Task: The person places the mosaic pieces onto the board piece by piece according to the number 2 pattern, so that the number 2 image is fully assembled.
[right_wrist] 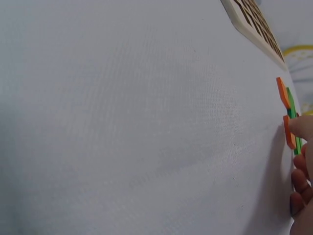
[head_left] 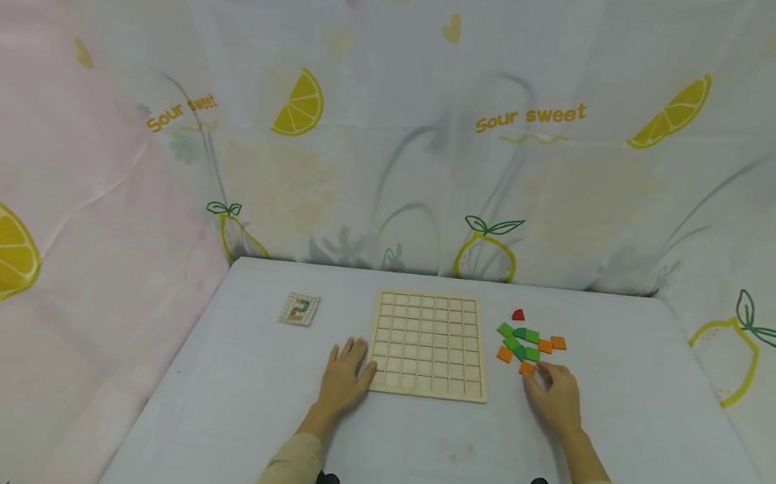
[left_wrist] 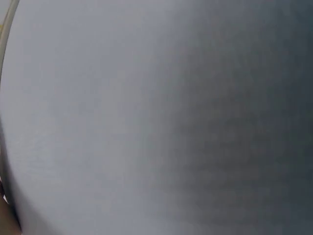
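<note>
So the right hand [head_left: 555, 398] is down at the near side of the loose tiles, thumb and fingers bent around the closest orange tile [head_left: 527, 369]. The right wrist view has a fingertip overlapping that tile, with the other fingers curled just beside it. There's a gap between thumb and forefinger from above, but I honestly can't tell if they're clamped on the tile or just touching it. It lies on the table [head_left: 227, 424] either way, at the near edge of the bunch.

Left hand [head_left: 344, 380] lies palm down, fingers pretty straight and pointing away from the person, thumb spread out to the near left corner of the board [head_left: 428, 334]. The left wrist view is mostly blurry table, not much help.

The board is a pale wooden grid in the middle, and the tiles sit off to its right: three more orange tiles [head_left: 559, 343], some bright green tiles [head_left: 505, 330], a couple of dark green pieces [head_left: 520, 353] in among them, and a red piece [head_left: 519, 315] at the far end. Left of the board, well apart, is a small card [head_left: 299, 309] with an orange-and-green figure on a grid. Lemon-print cloth [head_left: 380, 185] behind it all.
</note>
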`<act>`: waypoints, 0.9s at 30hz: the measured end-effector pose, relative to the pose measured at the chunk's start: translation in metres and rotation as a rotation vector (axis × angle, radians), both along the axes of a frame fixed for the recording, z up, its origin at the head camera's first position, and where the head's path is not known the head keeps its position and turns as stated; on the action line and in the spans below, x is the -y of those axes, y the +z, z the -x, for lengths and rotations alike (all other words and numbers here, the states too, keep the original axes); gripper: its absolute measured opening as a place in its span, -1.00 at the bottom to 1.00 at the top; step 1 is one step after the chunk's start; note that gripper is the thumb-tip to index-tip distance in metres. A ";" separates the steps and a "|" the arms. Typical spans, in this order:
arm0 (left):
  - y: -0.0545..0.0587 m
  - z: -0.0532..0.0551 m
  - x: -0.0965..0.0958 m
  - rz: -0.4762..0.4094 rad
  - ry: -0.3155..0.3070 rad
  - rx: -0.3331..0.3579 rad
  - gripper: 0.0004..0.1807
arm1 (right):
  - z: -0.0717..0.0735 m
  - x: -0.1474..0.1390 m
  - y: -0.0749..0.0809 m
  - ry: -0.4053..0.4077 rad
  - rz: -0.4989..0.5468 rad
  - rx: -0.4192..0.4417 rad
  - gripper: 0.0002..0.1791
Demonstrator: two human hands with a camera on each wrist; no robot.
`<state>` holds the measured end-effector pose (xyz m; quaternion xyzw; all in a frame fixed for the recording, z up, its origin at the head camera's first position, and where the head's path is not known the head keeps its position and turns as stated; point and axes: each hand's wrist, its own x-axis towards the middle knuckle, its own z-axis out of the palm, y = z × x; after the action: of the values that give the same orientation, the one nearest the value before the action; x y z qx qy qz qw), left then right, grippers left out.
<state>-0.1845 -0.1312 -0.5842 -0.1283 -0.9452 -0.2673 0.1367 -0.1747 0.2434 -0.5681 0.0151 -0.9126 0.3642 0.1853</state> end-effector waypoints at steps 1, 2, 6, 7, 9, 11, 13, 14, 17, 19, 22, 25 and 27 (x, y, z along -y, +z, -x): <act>-0.001 0.001 -0.001 0.025 0.001 -0.008 -0.49 | 0.000 0.000 0.000 -0.001 -0.006 0.004 -0.64; -0.001 0.001 -0.001 0.047 0.001 -0.019 -0.51 | 0.000 -0.001 -0.001 -0.002 -0.010 0.009 -0.64; -0.001 0.004 -0.003 0.100 -0.003 -0.048 -0.55 | 0.001 -0.002 -0.001 -0.007 -0.023 0.027 -0.63; -0.001 0.004 -0.003 0.103 -0.005 -0.051 -0.56 | 0.001 -0.002 -0.001 -0.009 -0.028 0.033 -0.63; 0.001 0.005 -0.003 0.115 -0.008 -0.051 -0.56 | 0.001 -0.002 0.000 -0.007 -0.027 0.044 -0.64; 0.002 0.006 -0.003 0.136 -0.007 -0.040 -0.55 | 0.001 -0.002 0.001 -0.004 -0.027 0.051 -0.65; 0.003 0.007 -0.003 0.154 -0.003 -0.027 -0.54 | 0.002 -0.001 0.002 0.000 -0.031 0.059 -0.65; 0.003 0.007 -0.003 0.159 -0.002 -0.024 -0.53 | 0.002 -0.001 0.002 0.004 -0.030 0.064 -0.65; 0.004 0.008 -0.003 0.162 0.004 -0.015 -0.52 | 0.004 -0.001 0.003 0.013 -0.026 0.088 -0.64; 0.004 0.009 -0.003 0.165 0.004 -0.008 -0.50 | 0.005 -0.001 0.004 0.018 -0.029 0.112 -0.64; 0.002 0.012 -0.003 0.186 0.005 0.016 -0.48 | 0.005 -0.002 0.006 0.028 -0.036 0.139 -0.65; 0.001 0.014 -0.002 0.208 0.006 0.043 -0.45 | 0.006 -0.002 0.009 0.044 -0.045 0.162 -0.66; 0.001 0.015 -0.002 0.223 0.010 0.051 -0.44 | 0.007 -0.002 0.010 0.056 -0.047 0.172 -0.68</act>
<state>-0.1996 -0.1293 -0.5836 -0.1312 -0.9729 -0.1630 0.0989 -0.1814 0.2449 -0.5579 0.0139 -0.9326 0.3478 0.0956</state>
